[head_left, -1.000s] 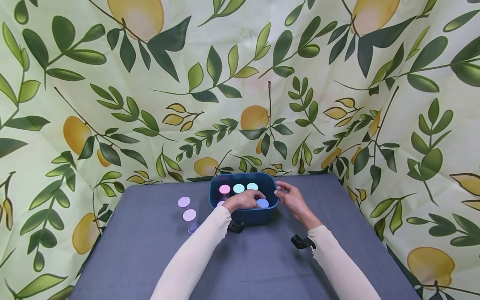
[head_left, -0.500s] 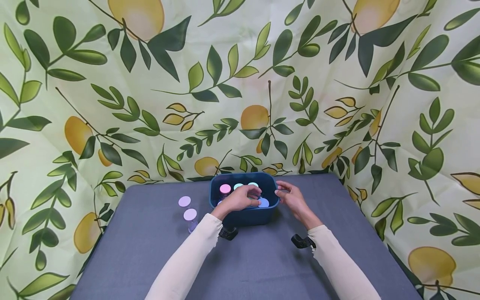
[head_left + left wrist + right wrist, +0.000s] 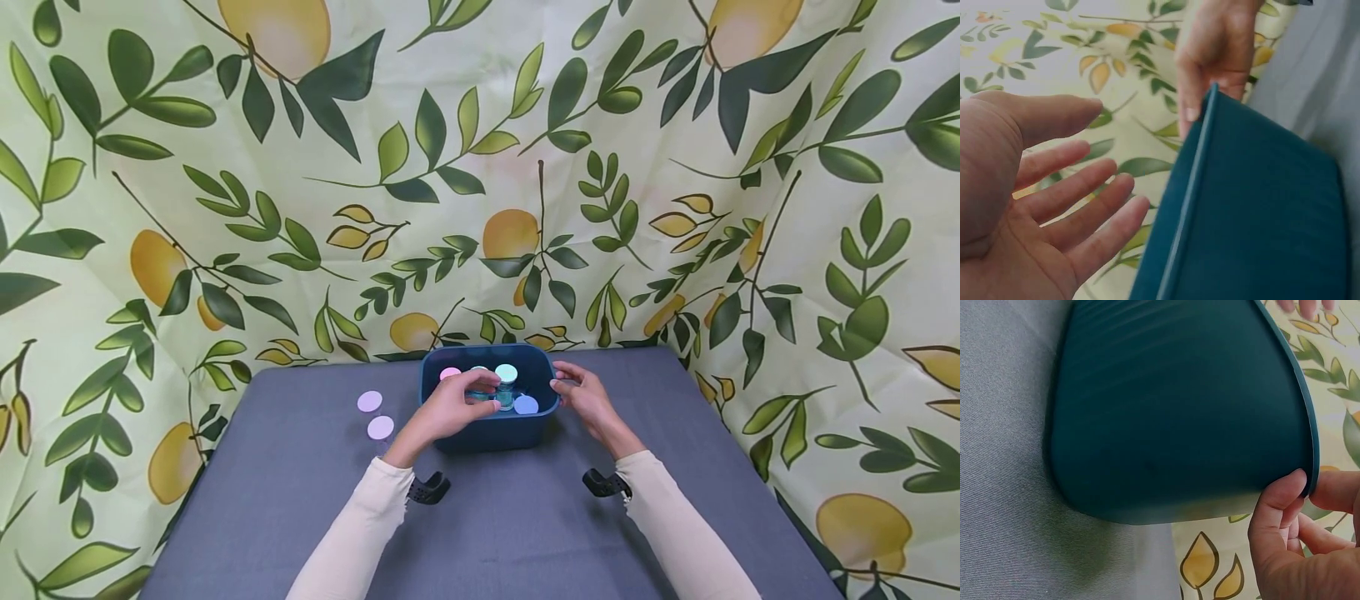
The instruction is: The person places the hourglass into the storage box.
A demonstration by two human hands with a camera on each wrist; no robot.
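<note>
A grey table [image 3: 300,500] is backed by a lemon-print curtain [image 3: 225,208]. A teal bin [image 3: 491,433] of jars is pinched at its right rim by the right hand [image 3: 588,400]. The left hand [image 3: 446,408], fingers apart, is held over the bin. Two lilac-lidded jars [image 3: 375,414] stand left.

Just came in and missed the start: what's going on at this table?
A person is working at a dark teal bin of small pastel-lidded jars on a grey table. The right hand pinches the bin's rim. The left hand is open at the bin's near edge, holding nothing. Two lilac-lidded jars stand outside, to the left.
</note>
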